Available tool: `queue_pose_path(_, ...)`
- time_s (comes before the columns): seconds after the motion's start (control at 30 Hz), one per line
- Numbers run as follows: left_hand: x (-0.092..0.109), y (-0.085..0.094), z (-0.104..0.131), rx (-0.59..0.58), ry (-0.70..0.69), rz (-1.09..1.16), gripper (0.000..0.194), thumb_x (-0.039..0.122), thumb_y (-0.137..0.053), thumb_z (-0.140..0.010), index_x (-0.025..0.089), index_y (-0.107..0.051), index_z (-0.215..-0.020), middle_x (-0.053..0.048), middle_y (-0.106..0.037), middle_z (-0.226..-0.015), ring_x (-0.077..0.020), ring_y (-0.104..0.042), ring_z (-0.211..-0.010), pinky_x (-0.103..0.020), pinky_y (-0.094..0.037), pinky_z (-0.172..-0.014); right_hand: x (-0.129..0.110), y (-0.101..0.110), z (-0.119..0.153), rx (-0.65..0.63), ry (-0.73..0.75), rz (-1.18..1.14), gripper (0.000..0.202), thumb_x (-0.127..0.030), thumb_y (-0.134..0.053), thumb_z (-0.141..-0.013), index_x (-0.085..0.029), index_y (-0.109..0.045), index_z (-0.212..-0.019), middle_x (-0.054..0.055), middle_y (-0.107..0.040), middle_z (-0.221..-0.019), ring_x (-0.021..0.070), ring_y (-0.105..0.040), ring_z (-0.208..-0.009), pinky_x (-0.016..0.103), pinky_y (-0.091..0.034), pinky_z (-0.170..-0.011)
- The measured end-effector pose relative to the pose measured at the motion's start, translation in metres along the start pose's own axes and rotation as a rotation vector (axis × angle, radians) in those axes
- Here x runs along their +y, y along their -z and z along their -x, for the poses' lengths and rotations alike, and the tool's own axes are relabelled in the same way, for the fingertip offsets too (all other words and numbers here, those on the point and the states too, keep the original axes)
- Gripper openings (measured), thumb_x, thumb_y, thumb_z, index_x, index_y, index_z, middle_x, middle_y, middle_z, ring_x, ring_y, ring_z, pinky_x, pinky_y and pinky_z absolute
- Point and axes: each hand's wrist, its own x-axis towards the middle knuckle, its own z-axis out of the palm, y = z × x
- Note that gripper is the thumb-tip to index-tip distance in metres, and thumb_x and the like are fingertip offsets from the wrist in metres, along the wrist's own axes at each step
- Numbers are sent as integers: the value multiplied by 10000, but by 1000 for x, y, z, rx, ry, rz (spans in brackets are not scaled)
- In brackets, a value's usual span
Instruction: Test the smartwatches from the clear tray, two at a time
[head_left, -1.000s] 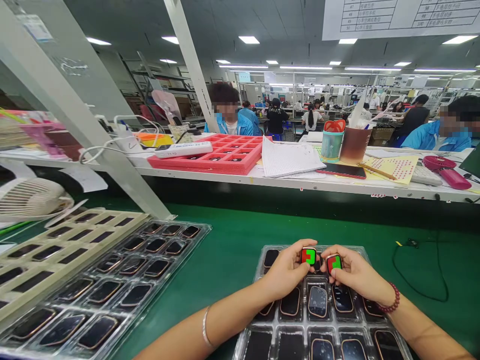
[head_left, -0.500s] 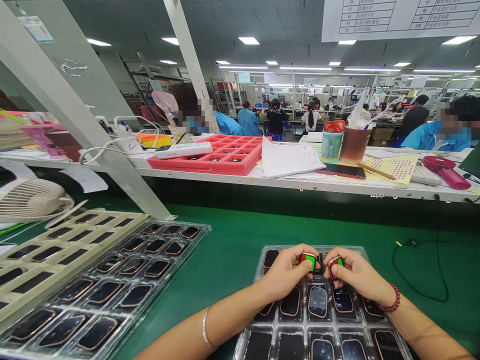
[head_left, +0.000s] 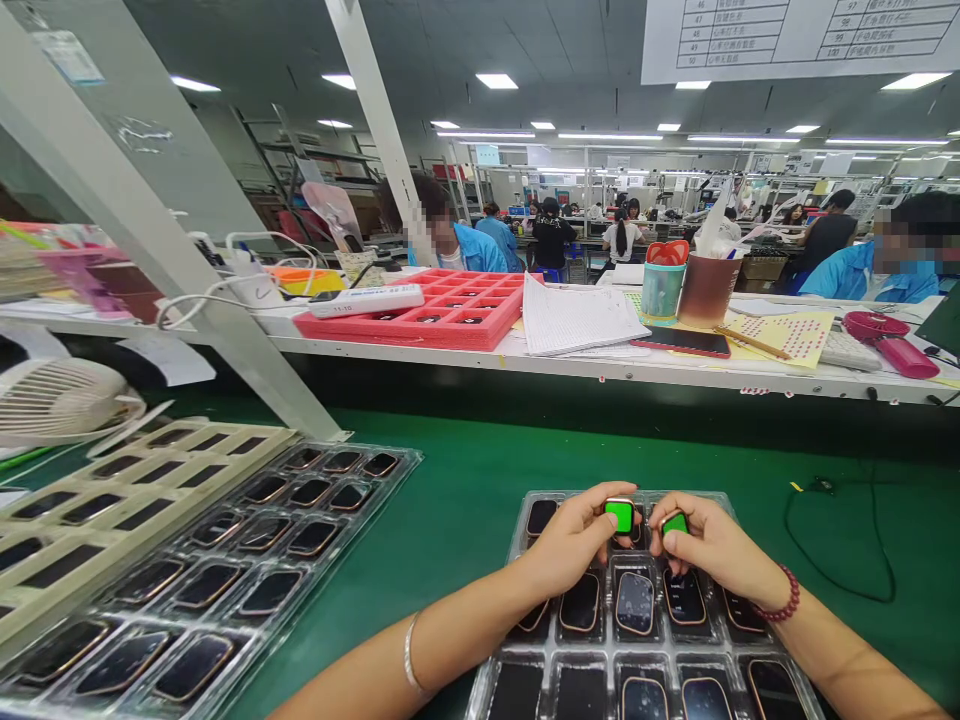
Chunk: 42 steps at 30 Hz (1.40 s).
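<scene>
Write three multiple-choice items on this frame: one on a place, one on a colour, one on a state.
1. Where does the clear tray under the hands lie?
A. on the green bench mat
B. on the upper shelf
C. on a chair

2. What colour does the screen of the watch in the left hand show?
A. all red
B. green
C. blue

3. How is the watch in the right hand held?
A. lying alone in a pocket of the tray
B. pinched in the fingers of the right hand above the tray
C. resting on the pink tray

Answers: 1 A, the tray sits flat on the green mat. 2 B, the lit screen in the left hand is green. 3 B, the fingers close around it over the tray's far row.
</scene>
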Motion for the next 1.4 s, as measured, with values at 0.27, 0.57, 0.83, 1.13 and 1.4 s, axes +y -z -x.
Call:
queue_pose_path(0.27, 0, -1, -1, -6, -2, 54, 497, 109, -475, -714, 171, -453, -1206, -79, -600, -980, -154, -587, -760, -220, -411, -539, 1, -3, 0, -36, 24, -33, 279, -71, -531, -754, -196, -504, -1003, 6, -592, -847, 101, -541, -659, 230, -445, -596)
queue_pose_path(0.57, 5, -4, 0, 17, -11, 105, 442, 48, -501, -661, 170, -497, -1086, -42, -607, -938, -118, -574, -751, -274, -432, -730, -3, -1, 0, -1, -7, 9, 289, -144, -535, -776, -199, -485, -1055, 48, -596, -944, 136, -583, -729, 246, -470, -590)
queue_pose_path(0.83, 4, -2, 1, 35, 6, 78, 353, 156, -523, -732, 169, -502, -1085, -54, -611, -919, -123, -568, -698, -237, -409, -598, -5, -4, 0, -8, 6, 15, 333, -86, -523, -748, -206, -500, -1058, 33, -597, -949, 129, -596, -750, 240, -478, -625)
queue_pose_path(1.13, 8, -3, 1, 31, -38, 80, 278, 111, -530, -710, 141, -525, -986, -41, -598, -837, -145, -566, -772, -290, -452, -715, -3, -2, 0, -11, 13, 63, 282, -119, -462, -809, -209, -515, -1071, 52, -604, -970, 154, -614, -763, 260, -481, -593)
queue_pose_path(1.4, 3, -3, 0, 50, -38, 64, 502, 25, -572, -648, 184, -458, -1110, -41, -592, -932, -152, -577, -879, -276, -436, -763, -4, -4, 0, -9, -3, -61, 413, -74, -550, -745, -226, -501, -1126, 42, -606, -1016, 129, -605, -778, 247, -496, -649)
